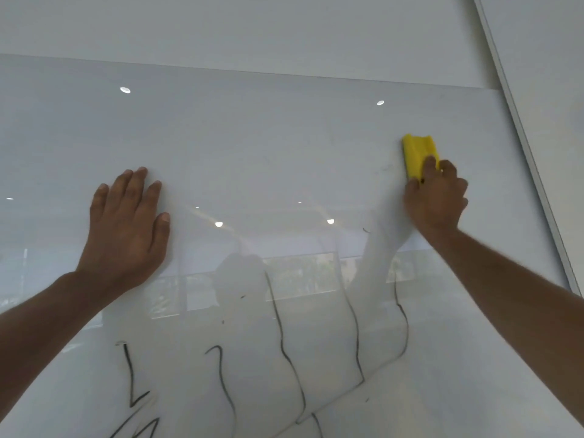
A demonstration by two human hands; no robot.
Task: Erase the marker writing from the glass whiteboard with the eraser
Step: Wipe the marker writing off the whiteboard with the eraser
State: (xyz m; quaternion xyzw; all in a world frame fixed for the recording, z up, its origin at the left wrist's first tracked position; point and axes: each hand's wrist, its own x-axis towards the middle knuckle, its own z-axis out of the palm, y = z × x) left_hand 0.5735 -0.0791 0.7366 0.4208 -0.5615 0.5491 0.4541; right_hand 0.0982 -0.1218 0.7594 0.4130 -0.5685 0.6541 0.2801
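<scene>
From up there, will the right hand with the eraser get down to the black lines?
Probably yes: right hand holds the eraser on bare glass, with nothing between it and the marker lines below.

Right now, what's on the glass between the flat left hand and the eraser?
Head view: bare glass whiteboard between left hand and yellow eraser in the right hand; only reflected ceiling lights.

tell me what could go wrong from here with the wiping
The yellow foam eraser in the right hand sits high on the glass whiteboard, well above the black marker lines, so they may get missed. The flat left hand could smudge the glass.
</scene>
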